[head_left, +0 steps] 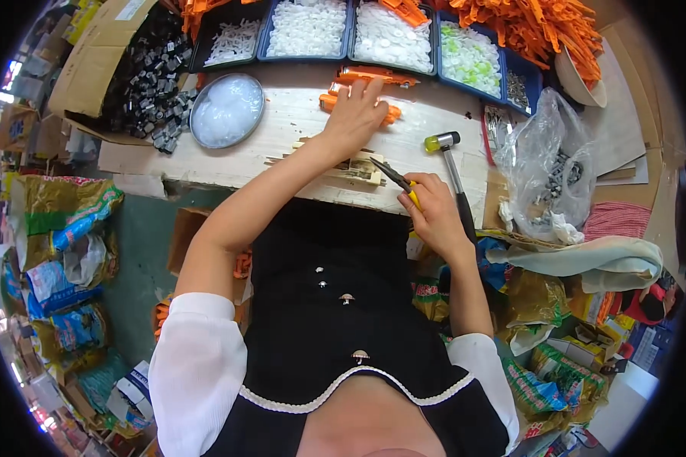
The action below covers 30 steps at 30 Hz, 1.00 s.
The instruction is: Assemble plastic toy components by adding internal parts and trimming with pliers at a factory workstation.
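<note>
My left hand (356, 116) reaches over the bench, its bent fingers closed over an orange plastic part (389, 114). Just beyond its fingertips lies another row of orange plastic parts (395, 78). In my right hand (436, 206) is a pair of needle-nose pliers (391, 175) with dark jaws and yellow-and-black handles. The plier tips point left, over a cream-coloured fixture (372, 174) near the bench's front edge. My left forearm hides part of this fixture. A mallet (451, 164) with a yellow-green face and dark grip lies beside my right hand.
Blue bins (351, 55) of white, pale green and small metal parts line the back. Orange pieces (537, 27) are heaped at back right. A round dish (227, 110) and a carton (91, 72) of black parts stand left; a clear plastic bag (545, 152) sits right.
</note>
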Motion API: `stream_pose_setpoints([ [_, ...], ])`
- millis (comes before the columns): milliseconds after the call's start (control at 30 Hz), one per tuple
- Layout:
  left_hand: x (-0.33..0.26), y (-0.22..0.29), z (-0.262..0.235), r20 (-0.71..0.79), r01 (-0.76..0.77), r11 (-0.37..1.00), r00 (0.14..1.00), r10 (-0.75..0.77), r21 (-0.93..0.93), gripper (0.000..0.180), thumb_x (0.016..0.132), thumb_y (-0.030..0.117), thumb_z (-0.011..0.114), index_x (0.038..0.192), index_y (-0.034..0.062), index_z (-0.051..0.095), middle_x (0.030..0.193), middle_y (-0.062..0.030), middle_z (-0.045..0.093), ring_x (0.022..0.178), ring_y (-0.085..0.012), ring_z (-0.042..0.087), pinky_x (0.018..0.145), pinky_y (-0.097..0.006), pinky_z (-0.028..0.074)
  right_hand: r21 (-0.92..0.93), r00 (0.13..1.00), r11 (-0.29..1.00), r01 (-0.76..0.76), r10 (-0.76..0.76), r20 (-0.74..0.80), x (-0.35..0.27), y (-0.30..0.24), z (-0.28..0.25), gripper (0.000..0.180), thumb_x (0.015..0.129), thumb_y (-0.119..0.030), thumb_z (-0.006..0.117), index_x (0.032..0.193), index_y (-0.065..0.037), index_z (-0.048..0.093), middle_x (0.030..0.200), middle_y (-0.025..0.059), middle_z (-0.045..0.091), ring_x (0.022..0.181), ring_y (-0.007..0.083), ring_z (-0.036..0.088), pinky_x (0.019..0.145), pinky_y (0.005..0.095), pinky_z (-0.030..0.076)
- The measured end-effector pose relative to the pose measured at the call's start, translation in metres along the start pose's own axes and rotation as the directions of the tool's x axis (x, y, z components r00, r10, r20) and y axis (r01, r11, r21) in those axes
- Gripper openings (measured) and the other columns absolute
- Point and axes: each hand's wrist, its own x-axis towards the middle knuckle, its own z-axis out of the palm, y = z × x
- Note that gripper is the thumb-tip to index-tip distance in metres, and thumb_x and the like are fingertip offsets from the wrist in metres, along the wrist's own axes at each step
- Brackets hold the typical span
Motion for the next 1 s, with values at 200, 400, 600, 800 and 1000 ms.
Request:
stream_pose_setpoints([
  [200,-0.026,-0.022,-0.011,0.006,-0.056,0.974,0.998,0.059,-0.219,0.013,0.072,0.007,0.054,0.084,0.003,0.056,0.089,-0.0101,0.05,0.087,-0.0269,0.046,0.076,-0.036,0.038,-0.003,1.0,1.0,0.005,-0.004,0.011,0.007,-0.005,0.004,0.017,0.08,-0.011,0.058,0.085,0.005,0.054,0.097,0.015,0.054,0.089,0.0307,0.051,0.077,0.0353,0.04],
  [400,-0.028,-0.039,-0.033,0.14,0.136,0.891,0.987,-0.083,-0.433,0.019,0.077,0.008,0.056,0.095,0.0017,0.056,0.089,-0.0119,0.055,0.084,-0.0277,0.052,0.076,-0.034,0.043,-0.038,0.999,0.999,-0.036,0.034,-0.035,0.013,-0.003,0.005,0.017,0.08,-0.011,0.057,0.086,0.005,0.054,0.098,0.0149,0.054,0.088,0.0308,0.051,0.076,0.035,0.041],
  [600,-0.057,-0.039,-0.091,0.482,0.442,-0.193,0.798,-0.361,-0.876,0.037,0.083,0.007,0.045,0.119,0.0027,0.047,0.089,-0.0087,0.057,0.074,-0.0114,0.055,0.063,-0.022,0.047,0.143,0.994,0.987,-0.076,0.086,-0.068,0.03,-0.013,0.007,0.019,0.084,-0.01,0.053,0.092,0.007,0.054,0.099,0.0152,0.054,0.089,0.0301,0.052,0.076,0.0337,0.041],
  [800,-0.082,-0.017,-0.107,0.596,0.402,-0.57,0.777,-0.203,-0.717,0.037,0.081,0.005,0.039,0.118,-0.0002,0.044,0.085,-0.0146,0.055,0.066,-0.0184,0.056,0.057,-0.027,0.047,0.21,0.999,0.977,0.041,-0.045,0.013,0.05,-0.021,0.017,0.02,0.084,-0.012,0.053,0.094,0.005,0.055,0.102,0.0157,0.054,0.092,0.0289,0.053,0.079,0.0322,0.041],
  [1000,-0.09,-0.016,-0.104,0.602,0.392,-0.694,0.795,-0.075,-0.604,0.036,0.08,0.004,0.039,0.115,0.0003,0.046,0.083,-0.0169,0.055,0.062,-0.0209,0.057,0.053,-0.027,0.049,0.223,0.993,0.974,0.036,-0.06,0.1,0.048,-0.026,0.017,0.019,0.085,-0.013,0.053,0.093,0.004,0.055,0.096,0.0155,0.054,0.087,0.0293,0.053,0.076,0.033,0.042],
])
